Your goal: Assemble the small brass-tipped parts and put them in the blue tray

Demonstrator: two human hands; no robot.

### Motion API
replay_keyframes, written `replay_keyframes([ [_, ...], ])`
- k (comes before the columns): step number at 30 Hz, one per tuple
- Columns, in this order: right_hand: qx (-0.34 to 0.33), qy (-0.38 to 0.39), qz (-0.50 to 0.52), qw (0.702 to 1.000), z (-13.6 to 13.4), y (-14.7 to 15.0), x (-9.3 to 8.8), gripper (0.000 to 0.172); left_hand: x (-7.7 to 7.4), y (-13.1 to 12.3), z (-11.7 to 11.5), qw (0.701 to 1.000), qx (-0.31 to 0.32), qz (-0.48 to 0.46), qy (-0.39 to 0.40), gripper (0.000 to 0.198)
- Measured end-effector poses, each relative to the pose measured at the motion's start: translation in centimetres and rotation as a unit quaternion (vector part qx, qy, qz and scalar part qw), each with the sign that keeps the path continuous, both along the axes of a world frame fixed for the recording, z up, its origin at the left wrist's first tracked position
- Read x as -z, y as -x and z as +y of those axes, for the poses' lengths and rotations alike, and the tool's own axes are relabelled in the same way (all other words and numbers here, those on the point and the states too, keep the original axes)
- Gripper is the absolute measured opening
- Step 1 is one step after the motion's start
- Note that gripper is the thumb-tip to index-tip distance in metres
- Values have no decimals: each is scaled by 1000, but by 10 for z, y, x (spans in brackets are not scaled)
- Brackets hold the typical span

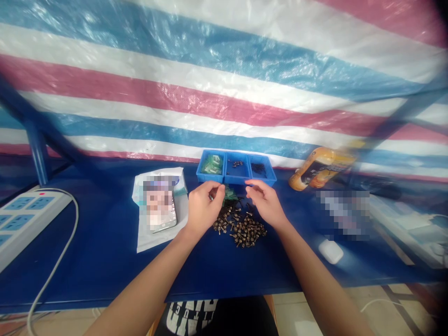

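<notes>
Black printed shirt [217, 317] occupies the lower edge of the view, and the left forearm [147, 280] and right forearm [315, 280] extend forward from it over a blue table cover [105, 266]. At far left, a white power strip [31, 219] lies on the cover, with a white cable [59, 256] running off the front edge. Next to it, a white plastic bag [157, 240] lies flat beneath a phone [160, 207], whose screen is blurred. The left hand [203, 207] has thumb and fingertips drawn together just above a loose pile of dark screws [240, 229]; any item between them is too small to identify. Green parts [229, 193] lie between the hands at the rear of the pile. The right hand [264, 203] is partly open, its fingers curved and nearest the pile's right side. Behind the pile stands a blue three-compartment tray [210, 178], holding green pieces [212, 164] at left, small dark screws [237, 164] at centre and black parts [258, 170] at right. Further right lie an orange bottle [322, 168] and a white computer mouse [331, 251]. A striped tarpaulin [224, 84] hangs behind the table.
</notes>
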State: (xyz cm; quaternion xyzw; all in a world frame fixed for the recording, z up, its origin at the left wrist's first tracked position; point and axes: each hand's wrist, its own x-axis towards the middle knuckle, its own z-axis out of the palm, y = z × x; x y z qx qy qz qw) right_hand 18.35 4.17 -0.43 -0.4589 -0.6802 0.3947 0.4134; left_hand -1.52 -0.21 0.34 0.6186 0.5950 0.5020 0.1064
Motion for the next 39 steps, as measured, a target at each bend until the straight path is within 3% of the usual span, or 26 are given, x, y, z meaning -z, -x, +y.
replay_keyframes([
  [3, -6, -48, -101, 994, 2, -9, -1, 28, 1, 1, 1, 1000, -5, -8, 7, 25],
  [9, -28, -122, -273, 954, 6, -10, 4, 18, 0, 1, 1, 1000, 9, -10, 21, 24],
  [15, 10, -113, -392, 913, 1, 2, 11, 21, -2, -1, -1, 999, 16, 2, 37, 22],
  [20, 9, -92, -421, 902, 2, 3, 12, 19, -1, -1, 0, 999, 22, 5, 41, 20],
  [24, -15, -89, -355, 930, 7, -6, 9, 18, -1, 0, 0, 999, 32, 3, 38, 21],
  [30, -49, -89, -124, 987, 3, -11, -4, 17, 1, -3, -2, 993, 114, -10, 32, 24],
  [34, -73, -80, -23, 994, -6, -1, -9, 15, 3, -6, -3, 984, 175, -6, 39, 25],
  [39, -78, -75, 9, 994, -10, 4, -12, 15, 2, -6, -2, 973, 211, -55, 73, 23],
])
